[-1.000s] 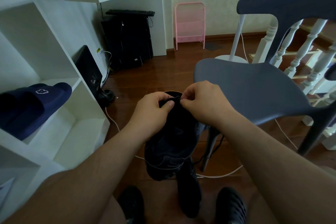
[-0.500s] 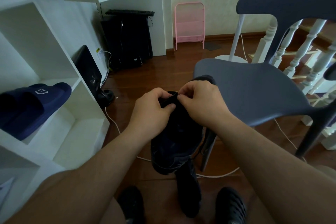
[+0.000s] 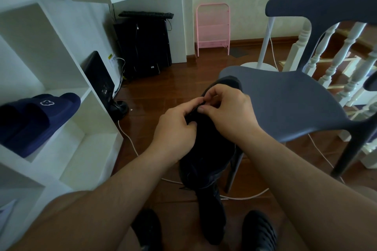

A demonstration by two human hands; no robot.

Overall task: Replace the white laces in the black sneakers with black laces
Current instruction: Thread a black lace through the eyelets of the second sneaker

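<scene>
— Both hands went up a little since a moment ago, and the black sneaker (image 3: 206, 149) came up with them. Now its top end pokes out behind the fingers, in front of the gray chair (image 3: 285, 104).

— What is the left hand (image 3: 175, 128) doing?

— It is curled around the left side of the shoe, near the top. Its thumb and first finger are pressed together on something thin and dark. It looks like a black lace (image 3: 193, 109), but it is too dark to be sure.

— And the right hand (image 3: 226, 112)?

— It sits on the right side of the shoe. Its fingertips pinch the same thin dark bit, right next to the left fingertips. The two hands touch there.

— Where is the shoe?

— Up in the air between the hands, over the brown wood floor (image 3: 173, 91). It hangs down from the hands toward the person. Its lower end is close to the dark shoes the person wears at the bottom of the view.

— What else is around?

— A white shelf (image 3: 67, 124) stands on the left with blue slippers (image 3: 38, 116) on it. A white cord (image 3: 130, 140) lies on the floor under the sneaker. A pink rack (image 3: 213, 28) leans by the far wall.
</scene>
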